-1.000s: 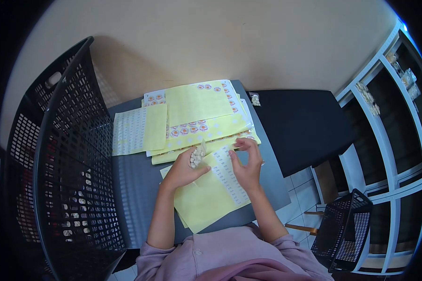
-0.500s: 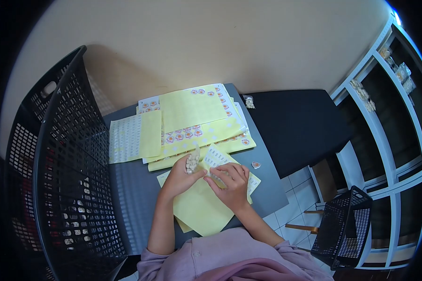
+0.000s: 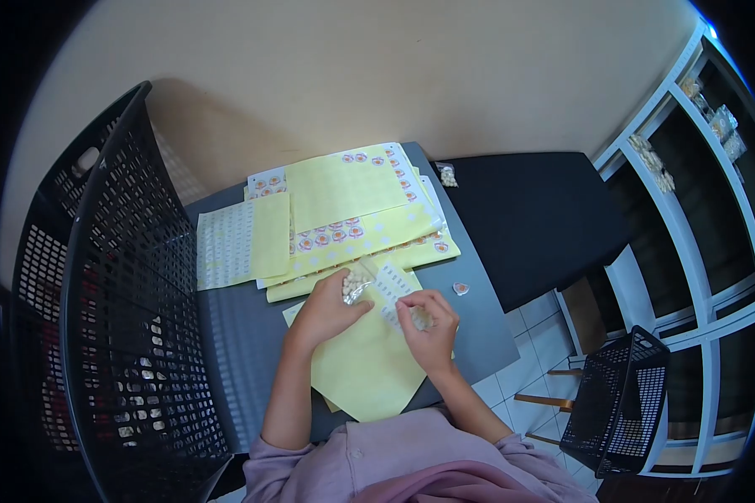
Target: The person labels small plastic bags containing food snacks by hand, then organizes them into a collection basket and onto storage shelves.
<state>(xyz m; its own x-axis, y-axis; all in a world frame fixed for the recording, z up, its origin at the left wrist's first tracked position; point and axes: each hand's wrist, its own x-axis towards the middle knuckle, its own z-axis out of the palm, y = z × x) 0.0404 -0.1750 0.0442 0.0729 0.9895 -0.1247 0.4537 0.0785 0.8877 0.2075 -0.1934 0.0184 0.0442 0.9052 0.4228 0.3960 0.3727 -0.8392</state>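
Note:
My left hand (image 3: 325, 312) is closed around a small clear plastic bag (image 3: 358, 282) filled with pale, round pieces. Just right of it, my right hand (image 3: 429, 327) hovers over a sticker sheet (image 3: 389, 289) printed with rows of small labels. Its thumb and index finger are pinched together, and whatever they hold is too small to make out. Beneath both hands lies a yellow backing sheet (image 3: 369, 377). One loose round sticker (image 3: 460, 288) with an orange middle rests on the grey table to the right.
Yellow and white sticker sheets (image 3: 344, 197) are stacked at the table's back. A large black basket (image 3: 134, 335) stands at left. Another small bag (image 3: 447, 174) lies beside the black surface (image 3: 537, 218). Shelving (image 3: 705, 335) and a smaller black basket (image 3: 617, 402) are at right.
My right hand has moved right and slightly down, away from my left hand, its fingers now pinched. The bag in my left hand has tilted to the right and shows more of its front.

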